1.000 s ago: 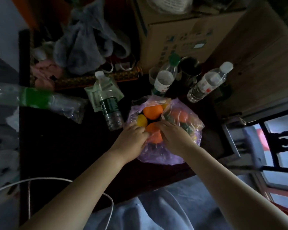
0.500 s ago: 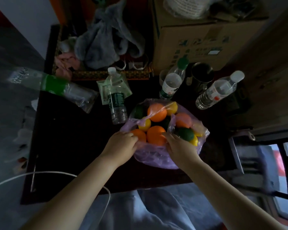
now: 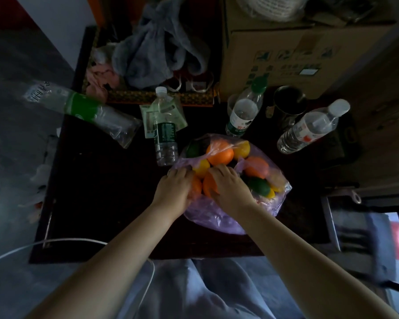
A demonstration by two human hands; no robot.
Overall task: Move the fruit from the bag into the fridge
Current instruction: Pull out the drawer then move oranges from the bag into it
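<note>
Purple bag [image 3: 217, 221] sits by the worktop's [image 3: 101, 192] front edge, right of centre, with the fruit [image 3: 219, 154] heaped inside. My right hand [image 3: 230, 188] curls over an orange [image 3: 208, 187] at the bag's mouth. My left hand [image 3: 174, 188] bends its fingers onto the left rim, pinching or just pressing, I can't tell.

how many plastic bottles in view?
4. Big green-labelled bottle lying far left; dark-labelled bottle left of the bag; green-capped bottle behind the bag; white-capped bottle at right. Clutter may hide more.
</note>
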